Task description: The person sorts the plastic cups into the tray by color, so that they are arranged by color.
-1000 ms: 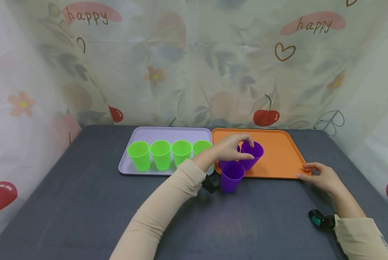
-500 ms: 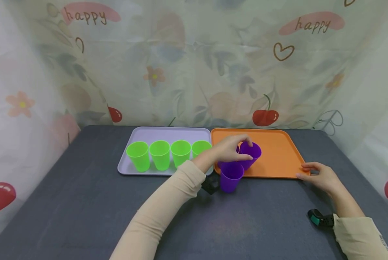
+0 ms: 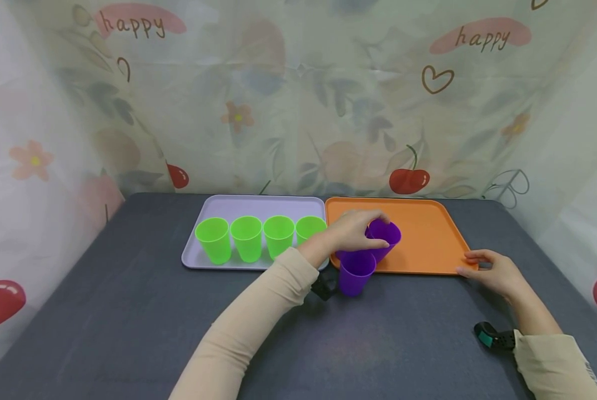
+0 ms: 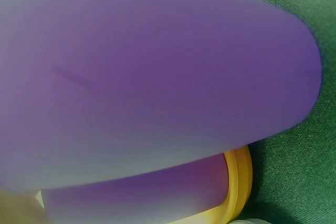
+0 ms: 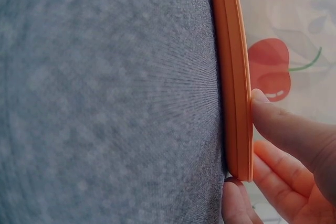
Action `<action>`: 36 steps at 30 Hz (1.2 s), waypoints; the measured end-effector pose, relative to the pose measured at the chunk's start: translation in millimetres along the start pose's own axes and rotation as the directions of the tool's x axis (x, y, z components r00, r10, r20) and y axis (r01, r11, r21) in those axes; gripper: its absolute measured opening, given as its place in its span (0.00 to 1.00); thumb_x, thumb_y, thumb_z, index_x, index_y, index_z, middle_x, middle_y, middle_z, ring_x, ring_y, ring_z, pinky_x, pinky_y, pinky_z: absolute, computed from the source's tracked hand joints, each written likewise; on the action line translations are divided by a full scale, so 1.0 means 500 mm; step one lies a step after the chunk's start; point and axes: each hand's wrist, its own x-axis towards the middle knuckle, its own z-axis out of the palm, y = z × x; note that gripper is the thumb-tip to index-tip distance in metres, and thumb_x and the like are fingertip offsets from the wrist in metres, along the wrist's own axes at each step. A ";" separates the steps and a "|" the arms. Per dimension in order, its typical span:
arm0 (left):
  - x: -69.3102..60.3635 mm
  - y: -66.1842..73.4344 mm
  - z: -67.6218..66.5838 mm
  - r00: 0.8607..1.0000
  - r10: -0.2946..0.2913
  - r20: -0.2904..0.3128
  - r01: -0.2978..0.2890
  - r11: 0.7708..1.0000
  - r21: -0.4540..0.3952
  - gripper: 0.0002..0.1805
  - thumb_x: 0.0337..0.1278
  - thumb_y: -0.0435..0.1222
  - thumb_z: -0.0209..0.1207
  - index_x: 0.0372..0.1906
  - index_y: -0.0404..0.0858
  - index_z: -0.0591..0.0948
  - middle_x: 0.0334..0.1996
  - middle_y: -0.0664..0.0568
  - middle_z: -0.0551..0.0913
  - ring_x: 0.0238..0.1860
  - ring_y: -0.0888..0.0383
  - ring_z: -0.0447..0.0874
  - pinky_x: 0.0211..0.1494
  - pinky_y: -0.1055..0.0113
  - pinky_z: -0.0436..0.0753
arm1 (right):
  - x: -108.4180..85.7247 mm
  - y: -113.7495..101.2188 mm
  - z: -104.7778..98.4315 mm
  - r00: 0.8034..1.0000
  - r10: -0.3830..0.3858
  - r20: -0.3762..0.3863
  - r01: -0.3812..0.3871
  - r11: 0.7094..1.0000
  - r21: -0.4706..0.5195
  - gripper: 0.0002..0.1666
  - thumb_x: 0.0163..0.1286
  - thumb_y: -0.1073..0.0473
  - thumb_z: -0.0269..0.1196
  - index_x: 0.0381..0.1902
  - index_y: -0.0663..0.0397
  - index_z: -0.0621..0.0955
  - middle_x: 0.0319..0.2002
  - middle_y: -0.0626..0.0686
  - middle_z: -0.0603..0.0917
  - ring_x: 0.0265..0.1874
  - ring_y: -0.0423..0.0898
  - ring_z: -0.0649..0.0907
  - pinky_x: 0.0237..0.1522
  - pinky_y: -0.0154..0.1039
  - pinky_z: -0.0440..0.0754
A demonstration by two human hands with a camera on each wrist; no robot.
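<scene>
My left hand [image 3: 354, 230] is over the left part of the orange tray [image 3: 428, 233], thumb and fingers curved round a purple cup [image 3: 387, 241] that it grips near the rim. Another purple cup [image 3: 356, 272] stands upright on the table, just before the tray's front edge. More purple shows beneath the hand, mostly hidden. A purple cup [image 4: 173, 77] fills much of the left wrist view. At the tray's front right corner, my right hand [image 3: 495, 272] pinches the rim; its thumb [image 5: 278, 121] rests on the tray's edge [image 5: 235, 77] in the right wrist view.
A lilac tray [image 3: 263, 204] adjoins the orange one on the left. It bears a row of several green cups [image 3: 247, 240], the rightmost partly behind my left arm. Dark cloth covers the table [image 3: 128, 322], and a patterned curtain [image 3: 298, 139] hangs behind it.
My left hand has sunk very slightly, and the purple cup in it has shifted a little left. The right hand stays at the tray corner.
</scene>
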 end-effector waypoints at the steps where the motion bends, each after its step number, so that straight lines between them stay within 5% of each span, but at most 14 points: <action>1: 0.000 0.001 0.000 1.000 -0.002 0.001 0.002 1.000 0.008 0.25 0.56 0.49 0.60 0.57 0.45 0.73 0.53 0.55 0.80 0.53 0.58 0.78 0.59 0.63 0.71 | 0.000 0.001 0.000 1.000 -0.001 0.001 0.001 1.000 0.000 0.41 0.63 0.42 0.60 0.60 0.71 0.67 0.58 0.74 0.69 0.57 0.69 0.65 0.52 0.62 0.68; 17: 0.002 0.002 0.000 1.000 -0.024 0.005 0.023 0.999 0.027 0.27 0.55 0.50 0.60 0.58 0.45 0.72 0.54 0.56 0.80 0.54 0.62 0.76 0.63 0.65 0.68 | 0.002 0.006 0.000 1.000 0.000 0.006 0.000 1.000 -0.001 0.42 0.64 0.41 0.60 0.61 0.71 0.66 0.59 0.74 0.68 0.57 0.69 0.64 0.51 0.62 0.69; 31: 0.003 0.004 0.003 0.998 -0.055 0.013 0.055 0.998 0.020 0.30 0.54 0.53 0.60 0.59 0.46 0.71 0.58 0.56 0.78 0.59 0.61 0.74 0.71 0.56 0.61 | 0.002 0.004 0.000 1.000 -0.001 0.001 0.001 1.000 -0.003 0.41 0.64 0.42 0.60 0.60 0.71 0.66 0.58 0.74 0.69 0.57 0.69 0.65 0.52 0.63 0.68; 36: -0.004 0.003 -0.007 0.999 -0.030 -0.016 0.029 0.999 -0.024 0.29 0.54 0.52 0.61 0.60 0.44 0.72 0.59 0.54 0.76 0.54 0.59 0.78 0.67 0.62 0.68 | 0.002 0.004 0.001 1.000 0.003 0.004 -0.003 1.000 -0.002 0.42 0.64 0.42 0.60 0.61 0.71 0.66 0.58 0.74 0.69 0.57 0.69 0.64 0.52 0.63 0.67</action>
